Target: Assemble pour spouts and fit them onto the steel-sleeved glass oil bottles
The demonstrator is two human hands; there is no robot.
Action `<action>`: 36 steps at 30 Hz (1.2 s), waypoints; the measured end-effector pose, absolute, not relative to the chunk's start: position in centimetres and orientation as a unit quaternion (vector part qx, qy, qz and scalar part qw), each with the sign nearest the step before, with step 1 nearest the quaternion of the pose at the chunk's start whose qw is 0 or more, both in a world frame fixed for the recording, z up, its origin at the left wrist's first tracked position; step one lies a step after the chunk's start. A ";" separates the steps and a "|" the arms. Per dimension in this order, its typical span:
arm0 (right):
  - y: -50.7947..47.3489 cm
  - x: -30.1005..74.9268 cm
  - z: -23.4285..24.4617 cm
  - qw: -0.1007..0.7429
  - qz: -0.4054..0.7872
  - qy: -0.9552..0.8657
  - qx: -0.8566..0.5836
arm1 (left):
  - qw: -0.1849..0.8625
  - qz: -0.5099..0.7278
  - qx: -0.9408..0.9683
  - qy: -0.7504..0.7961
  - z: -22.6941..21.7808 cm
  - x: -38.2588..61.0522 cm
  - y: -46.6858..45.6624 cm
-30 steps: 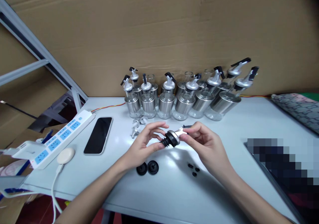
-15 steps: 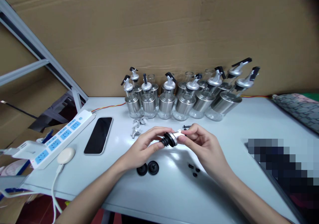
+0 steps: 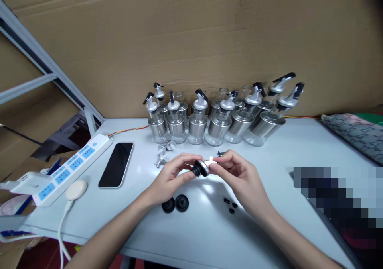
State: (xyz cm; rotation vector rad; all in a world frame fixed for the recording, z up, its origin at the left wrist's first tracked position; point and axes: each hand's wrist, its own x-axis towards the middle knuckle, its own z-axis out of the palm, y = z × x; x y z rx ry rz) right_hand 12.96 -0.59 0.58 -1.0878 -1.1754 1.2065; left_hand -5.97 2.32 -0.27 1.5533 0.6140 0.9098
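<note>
A bottle pourer (image 3: pixel 202 168) with a silver cap and a black ribbed stopper is held tilted between both hands, above the table. My left hand (image 3: pixel 172 179) grips it at the stopper end, thumb below and fingers above. At its spout end, my right hand (image 3: pixel 241 175) pinches with thumb and fingers; whether a small part is also in that pinch is hidden. Below the left hand lie two round black stoppers (image 3: pixel 182 203). Several small black pieces (image 3: pixel 231 211) rest below the right hand. Silver pourer tops (image 3: pixel 161 157) lie loose behind the left hand.
Several glass and steel bottles (image 3: pixel 197 127) stand in rows along the cardboard wall (image 3: pixel 149 42), many with pourers fitted. On the left are a phone (image 3: pixel 116 165), a power strip (image 3: pixel 72 169) and a white round charger (image 3: pixel 76 189) with its cable. Patterned cloth (image 3: pixel 353 133) lies at right.
The whole view has shifted slightly. Both hands keep their hold on the pourer, which is turned a little so that less of its silver rim faces me.
</note>
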 end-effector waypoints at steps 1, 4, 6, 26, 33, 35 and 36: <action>-0.5 13.1 0.4 0.530 0.489 -0.510 -0.469 | 0.577 0.392 0.664 0.269 -0.2 -6.0 2.3; -0.3 13.2 0.1 0.512 0.408 -0.560 -0.508 | 0.550 0.400 0.671 0.295 -0.1 -6.0 2.4; -0.4 13.1 0.1 0.497 0.393 -0.579 -0.514 | 0.528 0.400 0.679 0.315 -0.3 -5.9 2.5; -0.8 12.7 0.4 0.441 0.513 -0.569 -0.467 | 0.427 0.395 0.719 0.381 -0.7 -5.5 1.8; -1.1 12.6 0.5 0.451 0.512 -0.576 -0.451 | 0.377 0.302 0.782 0.394 -0.6 -5.5 1.4; -1.1 12.7 0.4 0.450 0.511 -0.577 -0.450 | 0.364 0.296 0.790 0.395 -0.5 -5.6 1.3; -1.1 12.7 0.4 0.450 0.510 -0.578 -0.451 | 0.359 0.293 0.793 0.395 -0.4 -5.6 1.2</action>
